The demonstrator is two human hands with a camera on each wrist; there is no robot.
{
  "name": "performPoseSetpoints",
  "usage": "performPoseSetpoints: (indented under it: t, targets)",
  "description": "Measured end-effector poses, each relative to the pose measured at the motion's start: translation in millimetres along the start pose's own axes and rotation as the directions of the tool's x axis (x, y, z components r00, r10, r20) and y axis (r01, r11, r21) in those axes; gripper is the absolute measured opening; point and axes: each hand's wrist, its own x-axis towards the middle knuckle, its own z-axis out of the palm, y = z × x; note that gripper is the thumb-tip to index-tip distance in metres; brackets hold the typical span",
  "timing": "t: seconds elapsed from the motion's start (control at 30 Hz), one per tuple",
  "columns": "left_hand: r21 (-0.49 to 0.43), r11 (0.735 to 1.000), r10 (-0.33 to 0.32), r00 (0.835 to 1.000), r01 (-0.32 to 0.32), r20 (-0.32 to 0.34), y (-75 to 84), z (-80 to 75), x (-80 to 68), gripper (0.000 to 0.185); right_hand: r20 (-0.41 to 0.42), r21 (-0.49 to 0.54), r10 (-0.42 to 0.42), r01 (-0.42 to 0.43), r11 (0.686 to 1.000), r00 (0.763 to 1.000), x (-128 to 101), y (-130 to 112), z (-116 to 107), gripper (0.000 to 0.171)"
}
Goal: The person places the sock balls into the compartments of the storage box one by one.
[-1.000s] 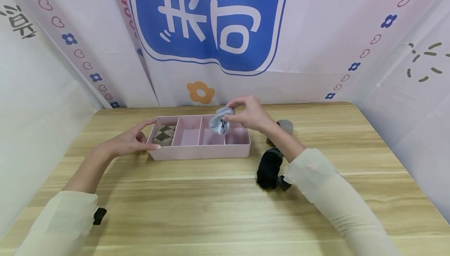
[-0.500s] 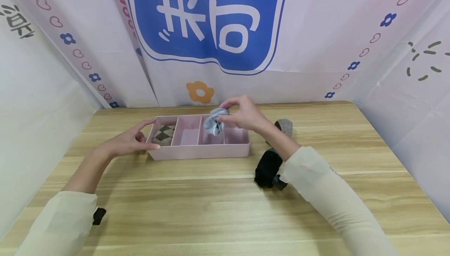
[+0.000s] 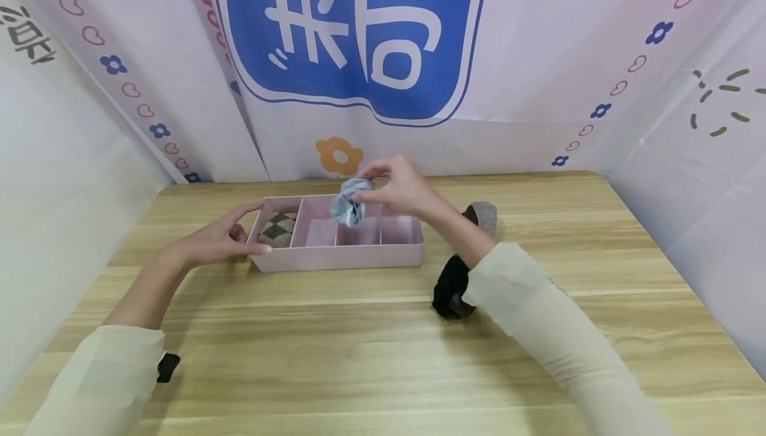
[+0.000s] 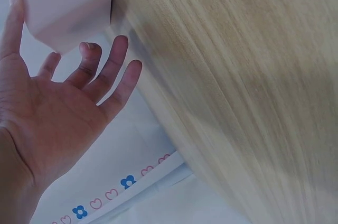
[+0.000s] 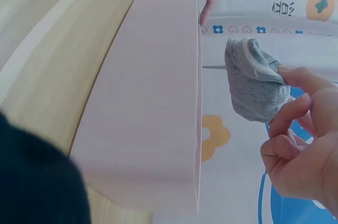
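Observation:
A pink divided box stands on the wooden table near its back edge. In its leftmost compartment lies a checked green-and-beige sock. My left hand holds the box's left end, thumb on the front rim and index finger at the back corner; in the left wrist view the other fingers hang free of the box. Between thumb and fingers, my right hand pinches a bundled grey-blue sock above the middle compartments. The right wrist view shows this folded sock apart from the box.
Right of the box, a black rolled sock lies partly behind the right sleeve. A grey and dark rolled sock sits farther back, partly covered by the forearm. Printed white cloth hangs behind the table.
My right hand has carried the grey-blue sock leftward over the box, from the right-hand compartments toward the second from the left. My left hand stays on the box's end.

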Motion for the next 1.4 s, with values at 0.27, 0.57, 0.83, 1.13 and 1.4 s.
performPoseSetpoints:
  t: [0.27,0.57,0.83,1.13,1.4]
  targets:
    - [-0.03,1.0,-0.006,1.0,0.007,0.009,-0.1,-1.2,-1.5,0.102,0.01,0.013,0.029,-0.029,1.0,1.0,8,-5,11,0.026]
    - [-0.031,1.0,0.002,1.0,-0.002,-0.003,-3.1,0.5,0.2,0.101,0.028,0.05,0.051,-0.052,0.997,0.998,14,-4,24,0.024]
    - [-0.024,1.0,0.001,1.0,-0.001,-0.003,-2.3,0.3,0.0,0.1,0.066,0.066,0.084,-0.089,0.994,0.994,24,1,43,0.024]
    - [-0.043,0.999,0.005,1.0,-0.005,0.004,-1.4,-0.1,-1.1,0.101,0.084,0.034,0.028,-0.031,0.999,0.996,31,8,64,0.027]
    - [-0.05,0.999,0.008,1.0,-0.008,0.011,0.1,-1.0,-3.0,0.102,0.098,0.002,0.074,-0.075,0.997,0.992,34,14,76,0.026]
